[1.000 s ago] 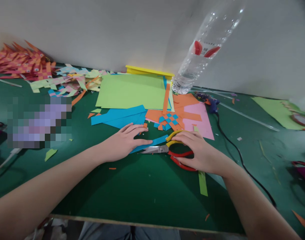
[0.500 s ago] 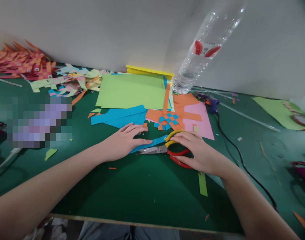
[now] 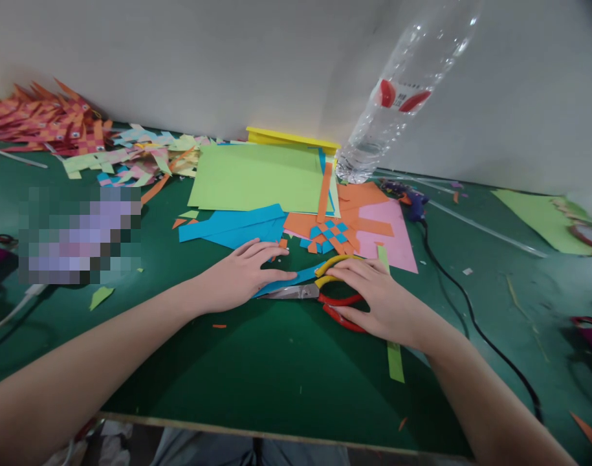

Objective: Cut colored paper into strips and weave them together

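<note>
My left hand (image 3: 242, 277) lies flat with its fingers apart, the thumb pressing a blue paper strip (image 3: 307, 274) onto the table. In my right hand (image 3: 380, 296) is a pair of scissors (image 3: 300, 292) with yellow and red handles, fingers around the handle loops. Its blades point left, along the strip's near edge, and their tips reach close under my left palm. Just beyond the hands is a small woven piece of blue and orange paper (image 3: 332, 234). A green strip (image 3: 395, 362) passes beneath my right wrist.
Behind lie green sheets (image 3: 257, 178), blue paper (image 3: 232, 226) and pink paper (image 3: 397, 239). A clear bottle (image 3: 387, 116) stands by the wall. A glue gun (image 3: 415, 204) trails a black cable on the right. Woven red-orange pieces (image 3: 57, 123) are piled at the far left.
My right hand has slid the scissors slightly left along the strip, so the blade tips sit nearer my left palm. My left hand stays in place. The view has shifted a little.
</note>
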Tool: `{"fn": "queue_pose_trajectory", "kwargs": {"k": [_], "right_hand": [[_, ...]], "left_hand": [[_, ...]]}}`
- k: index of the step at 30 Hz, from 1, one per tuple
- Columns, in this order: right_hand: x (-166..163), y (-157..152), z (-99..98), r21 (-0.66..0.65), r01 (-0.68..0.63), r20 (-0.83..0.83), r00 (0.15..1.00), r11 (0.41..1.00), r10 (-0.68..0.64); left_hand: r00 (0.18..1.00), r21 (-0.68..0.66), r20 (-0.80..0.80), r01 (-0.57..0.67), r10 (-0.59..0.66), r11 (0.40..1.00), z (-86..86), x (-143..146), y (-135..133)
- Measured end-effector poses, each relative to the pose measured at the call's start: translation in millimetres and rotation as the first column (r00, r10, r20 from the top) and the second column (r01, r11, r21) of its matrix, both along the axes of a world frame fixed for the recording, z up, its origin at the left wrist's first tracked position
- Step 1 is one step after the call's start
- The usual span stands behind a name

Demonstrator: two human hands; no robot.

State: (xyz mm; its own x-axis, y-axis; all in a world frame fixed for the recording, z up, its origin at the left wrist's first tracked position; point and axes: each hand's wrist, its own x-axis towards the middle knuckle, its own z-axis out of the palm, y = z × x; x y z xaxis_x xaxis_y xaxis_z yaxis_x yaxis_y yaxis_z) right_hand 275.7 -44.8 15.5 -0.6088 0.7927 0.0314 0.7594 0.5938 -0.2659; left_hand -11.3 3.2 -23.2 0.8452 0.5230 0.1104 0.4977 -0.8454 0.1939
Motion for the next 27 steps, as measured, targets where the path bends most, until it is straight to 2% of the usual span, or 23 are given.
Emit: {"fn": "queue_pose_trajectory", "kwargs": {"k": [8,15,20,27], "right_hand": [[1.9,0.6,0.8,-0.029,-0.007,-0.026,1.0,1.0,0.006],[2.9,-1.2,3.3,0.012,-0.027,-0.001,1.0,1.0,0.027],[6.5,-2.7,9.2,0.028,-0.039,0.014,0.999,0.999,0.039],[11.9,-1.8,14.6,-0.046,-0.023,-0.001,1.0,0.999,0.023]], "left_hand": [[1.0,0.012,0.009,0.0,0.0,1.0,-0.7,0.0,-0.3],[0.999,0.031,0.033,0.015,-0.016,0.999,1.5,4.7,-2.6],[0.998,0.103,0.058,0.009,-0.015,0.995,-0.9,12.9,-2.9],[0.988,0.18,0.144,0.025,-0.051,0.983,4.2,17.4,-4.7]]}}
